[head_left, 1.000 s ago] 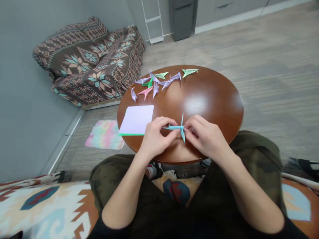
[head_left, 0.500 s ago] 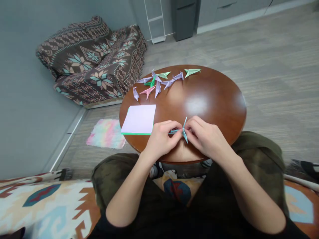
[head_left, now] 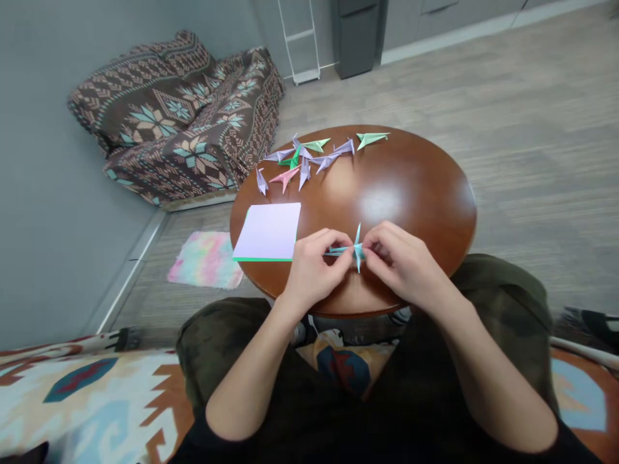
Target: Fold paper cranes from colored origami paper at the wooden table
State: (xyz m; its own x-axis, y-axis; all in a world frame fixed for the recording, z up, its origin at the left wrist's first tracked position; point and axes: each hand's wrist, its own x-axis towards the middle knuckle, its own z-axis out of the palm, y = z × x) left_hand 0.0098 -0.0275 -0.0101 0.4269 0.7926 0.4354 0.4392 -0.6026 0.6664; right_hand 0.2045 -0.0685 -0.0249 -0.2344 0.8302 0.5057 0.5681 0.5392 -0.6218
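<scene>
A light blue origami bird [head_left: 358, 250] is held between my two hands over the near edge of the round table. My left hand [head_left: 319, 261] pinches its left side, where thin pointed ends stick out past the fingers. My right hand [head_left: 399, 258] has thumb and fingertips closed on the right side of the folded body. Two narrow points of the paper spread away from me and toward me between the hands. A stack of square paper [head_left: 268, 231], lilac on top with a green edge below, lies just left of my left hand.
Several folded paper birds [head_left: 304, 169] in lilac, green and pink cluster at the table's far left. A pale green one [head_left: 372, 138] lies apart at the far edge. The brown table [head_left: 416, 187] has a glossy top. Beyond stands a sofa [head_left: 193, 122] with a patterned cover.
My right fingers have shifted slightly right along the bird, and more of its body now shows between the hands. Its two side points stand straighter. My left hand keeps its pinch.
</scene>
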